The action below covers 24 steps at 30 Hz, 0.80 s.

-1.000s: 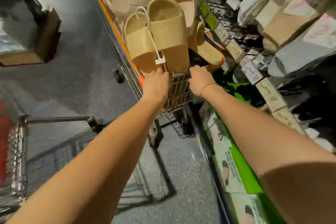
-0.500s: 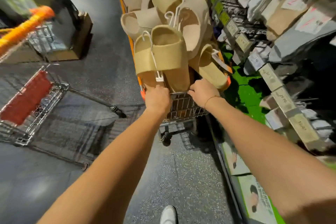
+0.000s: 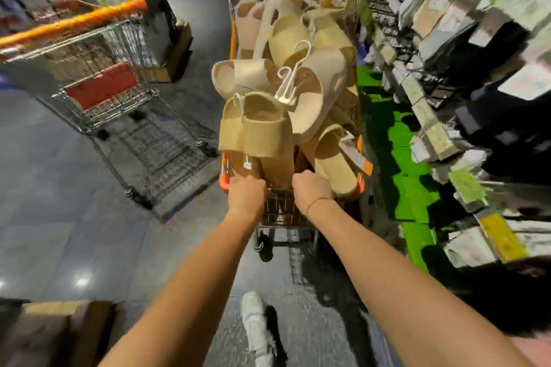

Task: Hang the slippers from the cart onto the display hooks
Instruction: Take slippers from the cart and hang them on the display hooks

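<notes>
Both hands curl over the near rim of the wire cart (image 3: 286, 208): left hand (image 3: 247, 194) and right hand (image 3: 311, 190) gripping side by side. Heaped inside, the slippers (image 3: 268, 128) are chunky, rounded tan and beige slides with a matte, foamy look, clipped in pairs on thin white plastic hangers (image 3: 290, 85). A second cart (image 3: 107, 74), steel mesh with an orange handle, stands left. Packed display racks (image 3: 465, 74) crowd the right, blurred.
</notes>
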### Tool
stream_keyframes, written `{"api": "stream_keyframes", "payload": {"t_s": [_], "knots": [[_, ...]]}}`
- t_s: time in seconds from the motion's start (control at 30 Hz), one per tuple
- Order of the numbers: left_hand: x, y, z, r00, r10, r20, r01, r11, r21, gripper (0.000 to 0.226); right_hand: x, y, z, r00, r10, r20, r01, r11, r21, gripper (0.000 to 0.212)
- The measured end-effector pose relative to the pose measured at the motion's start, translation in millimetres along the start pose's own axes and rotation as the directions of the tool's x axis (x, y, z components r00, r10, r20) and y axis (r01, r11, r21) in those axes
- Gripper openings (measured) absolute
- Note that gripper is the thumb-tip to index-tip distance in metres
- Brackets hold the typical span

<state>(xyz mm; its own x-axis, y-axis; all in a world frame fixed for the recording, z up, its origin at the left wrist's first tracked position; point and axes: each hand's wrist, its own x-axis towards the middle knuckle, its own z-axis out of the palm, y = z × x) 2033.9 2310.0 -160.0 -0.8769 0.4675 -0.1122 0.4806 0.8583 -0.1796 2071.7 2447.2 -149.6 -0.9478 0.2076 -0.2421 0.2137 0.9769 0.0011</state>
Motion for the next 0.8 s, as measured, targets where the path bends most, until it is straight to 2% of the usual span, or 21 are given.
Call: {"api": "stream_keyframes", "payload": {"t_s": [0.17, 0.4, 0.53, 0.6, 0.8], "knots": [[-104.7, 8.7, 14.3, 0.996, 0.073, 0.051, -0.076, 0.996, 0.044, 0.031, -109.4, -26.3, 16.4, 0.996, 0.016, 0.091, -0.021, 0.998, 0.060, 0.023], [-263.1, 7.0, 27.9, 0.970, 0.168, 0.174, -0.169, 0.986, -0.008, 0.030, -260.3, -71.6, 51.2, 0.982, 0.004, 0.186, -0.018, 0.997, 0.073, 0.030], [-353.5, 4.9, 34.7, 0.955, 0.176, 0.238, -0.155, 0.983, -0.103, 0.024, -341.5, -101.6, 73.4, 0.974, 0.058, 0.219, -0.073, 0.996, 0.059, 0.028], [-397.8, 2.3, 36.3, 0.959, 0.174, 0.225, -0.160, 0.984, -0.082, 0.021, -385.7, -117.8, 85.1, 0.973, 0.089, 0.211, -0.107, 0.991, 0.076, 0.027], [-530.2, -13.1, 46.2, 0.969, 0.117, 0.218, -0.079, 0.982, -0.174, 0.032, -505.3, -164.3, 122.6, 0.939, 0.230, 0.257, -0.270, 0.954, 0.131, 0.023]]}}
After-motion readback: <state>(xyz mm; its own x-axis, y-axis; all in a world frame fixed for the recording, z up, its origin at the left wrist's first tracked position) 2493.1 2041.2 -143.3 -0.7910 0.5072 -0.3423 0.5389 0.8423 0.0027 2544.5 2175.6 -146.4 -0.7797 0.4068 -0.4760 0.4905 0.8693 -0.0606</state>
